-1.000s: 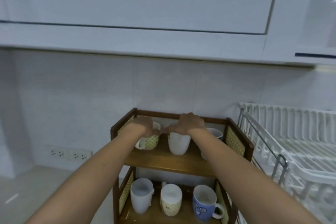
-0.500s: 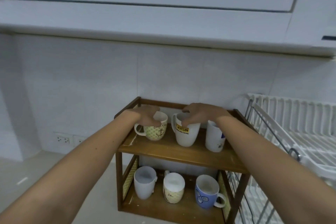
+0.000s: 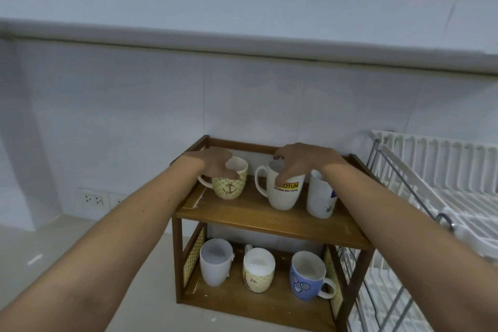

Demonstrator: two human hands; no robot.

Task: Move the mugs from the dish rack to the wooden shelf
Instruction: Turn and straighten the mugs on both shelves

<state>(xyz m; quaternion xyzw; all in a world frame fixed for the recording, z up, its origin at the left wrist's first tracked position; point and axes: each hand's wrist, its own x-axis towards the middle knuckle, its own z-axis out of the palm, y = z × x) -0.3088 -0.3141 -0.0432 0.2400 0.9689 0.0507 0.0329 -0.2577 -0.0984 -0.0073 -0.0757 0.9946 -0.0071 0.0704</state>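
Note:
A two-level wooden shelf (image 3: pixel 258 219) stands on the counter. On its top board my left hand (image 3: pixel 215 163) grips the rim of a green anchor-patterned mug (image 3: pixel 230 186). My right hand (image 3: pixel 301 160) holds the rim of a white mug with a yellow logo (image 3: pixel 285 194). Another white mug (image 3: pixel 320 197) stands right of it, untouched. On the lower board sit a plain white mug (image 3: pixel 214 261), a cream patterned mug (image 3: pixel 258 269) and a blue mug (image 3: pixel 307 275). The white dish rack (image 3: pixel 442 191) at the right shows no mugs.
White tiled wall rises behind the shelf, with wall sockets (image 3: pixel 93 199) low at the left. White upper cabinets (image 3: pixel 242 8) hang overhead. Pale countertop (image 3: pixel 80 245) extends left of the shelf. The rack's metal frame (image 3: pixel 385 170) stands close against the shelf's right side.
The view has tilted down, showing more of the shelf. Both hands stay on the rims of the same two mugs on the top board, with the mugs now resting there.

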